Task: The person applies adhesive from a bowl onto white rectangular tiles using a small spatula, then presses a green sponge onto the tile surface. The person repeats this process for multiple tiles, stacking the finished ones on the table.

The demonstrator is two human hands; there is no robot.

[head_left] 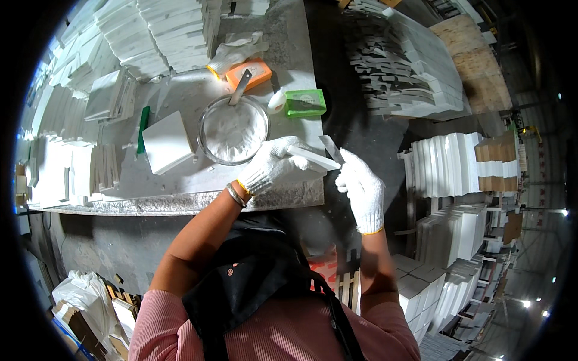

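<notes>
My left hand (269,162), in a white knit glove, is closed around a white tile (314,159) seen nearly edge-on near the table's right edge. A putty knife (331,148) with a flat metal blade is gripped in my gloved right hand (361,187), its blade close to the tile's end. Whether blade and tile touch, I cannot tell. Just beyond my left hand stands a round clear bowl (200,139) of white paste or powder. A second metal scraper (240,87) leans in the bowl over its far rim.
On the table (180,203) lie a square white tile (168,143), a green strip (143,129), an orange box (249,74), a green box (305,103) and a loose glove (236,54). White tile stacks (159,36) fill its far left. More stacks (442,165) stand to the right.
</notes>
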